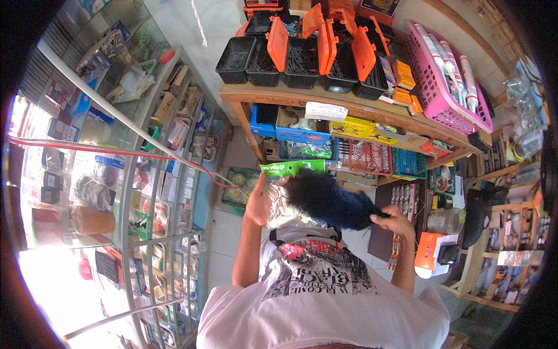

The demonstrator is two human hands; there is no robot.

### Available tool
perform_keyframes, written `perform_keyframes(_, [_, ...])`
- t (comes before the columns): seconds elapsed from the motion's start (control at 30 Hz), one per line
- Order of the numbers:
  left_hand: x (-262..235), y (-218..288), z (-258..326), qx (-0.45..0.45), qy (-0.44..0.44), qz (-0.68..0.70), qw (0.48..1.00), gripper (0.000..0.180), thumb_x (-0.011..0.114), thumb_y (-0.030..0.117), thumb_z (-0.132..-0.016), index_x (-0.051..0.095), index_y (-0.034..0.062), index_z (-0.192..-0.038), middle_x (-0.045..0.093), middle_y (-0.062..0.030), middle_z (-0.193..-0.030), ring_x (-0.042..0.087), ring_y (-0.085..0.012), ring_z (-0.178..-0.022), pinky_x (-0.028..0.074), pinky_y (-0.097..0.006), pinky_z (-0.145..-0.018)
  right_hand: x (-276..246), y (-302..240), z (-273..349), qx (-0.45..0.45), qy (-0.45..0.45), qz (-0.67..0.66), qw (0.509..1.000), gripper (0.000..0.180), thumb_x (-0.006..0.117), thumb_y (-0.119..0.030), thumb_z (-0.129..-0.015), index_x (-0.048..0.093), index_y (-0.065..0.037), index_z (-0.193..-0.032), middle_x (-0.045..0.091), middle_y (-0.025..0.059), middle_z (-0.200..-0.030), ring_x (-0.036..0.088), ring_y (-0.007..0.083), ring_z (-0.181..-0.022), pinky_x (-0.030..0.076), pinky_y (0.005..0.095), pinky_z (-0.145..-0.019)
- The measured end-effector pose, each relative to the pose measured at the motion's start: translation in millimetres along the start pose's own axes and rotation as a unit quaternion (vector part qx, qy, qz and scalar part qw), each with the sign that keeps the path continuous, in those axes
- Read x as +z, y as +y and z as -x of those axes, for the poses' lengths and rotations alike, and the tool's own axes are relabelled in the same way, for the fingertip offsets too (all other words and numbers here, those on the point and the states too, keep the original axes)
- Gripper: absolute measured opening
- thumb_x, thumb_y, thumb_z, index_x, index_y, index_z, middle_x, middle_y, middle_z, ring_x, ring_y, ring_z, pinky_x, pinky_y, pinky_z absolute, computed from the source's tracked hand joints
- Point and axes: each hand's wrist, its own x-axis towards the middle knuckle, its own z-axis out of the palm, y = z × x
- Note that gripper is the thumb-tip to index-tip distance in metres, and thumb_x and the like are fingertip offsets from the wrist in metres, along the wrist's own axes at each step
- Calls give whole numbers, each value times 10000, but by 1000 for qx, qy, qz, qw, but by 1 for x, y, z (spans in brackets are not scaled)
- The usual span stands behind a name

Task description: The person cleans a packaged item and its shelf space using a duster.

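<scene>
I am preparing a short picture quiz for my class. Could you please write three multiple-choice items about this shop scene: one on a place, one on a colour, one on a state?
1. Where does the pink basket stand?
A. On the wooden table top, at its right end
B. On the floor
C. Inside the glass cabinet

2. What colour are the lids of the black bins on the table?
A. Green
B. Orange
C. White

3. How is the clear plastic packet with the green header card?
A. Lying on the floor
B. Hanging on a hook
C. Held in the left hand

Answers: 1 A, the basket sits on the wooden table beside the bins. 2 B, the raised lids are orange. 3 C, the left hand grips the packet, while the right hand holds the dark fluffy duster.
</scene>
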Motion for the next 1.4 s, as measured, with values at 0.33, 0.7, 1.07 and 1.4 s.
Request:
perform_keyframes(0.33, [0, -1, 0, -53, -90, -19, 994, 770, 354, 581, -1022, 416, -64, -1439, 555, -220, -1387, 592, -368, -1215, 488, -522, -1011, -14, 3, 17, 45, 16, 28, 998, 519, 769, -408, -870, 539, -83, -536, 443, -49, -504, 397, 74, -473, 298, 290, -447])
perform_keyframes(0.7, [-3, -2, -1, -54, -18, 2, 998, 812, 320, 617, -1013, 380, -55, -1467, 530, -224, -1414, 585, -387, -1224, 462, -546, -1037, -26, -1, 25, 71, -72, 64, 993, 470, 768, -387, -881, 597, -60, -591, 518, -16, -535, 467, 80, -507, 354, 278, -484])
perform_keyframes(1.07, [0, 0, 2, -35, -36, -48, 998, 801, 340, 617, -1010, 410, -52, -1446, 550, -239, -1381, 606, -383, -1190, 491, -542, -1004, -23, 5, 22, 103, 11, -45, 994, 452, 769, -317, -893, 548, -82, -577, 483, -16, -518, 438, 60, -468, 299, 255, -426])
perform_keyframes(1.4, [-31, 1, -7, -54, -61, 26, 996, 752, 374, 625, -1000, 499, -11, -1380, 692, -180, -1146, 711, -318, -945, 597, -498, -773, -1, -3, 7, 90, 13, -35, 995, 466, 733, -393, -911, 583, -80, -600, 479, -51, -538, 431, 55, -499, 322, 267, -457])
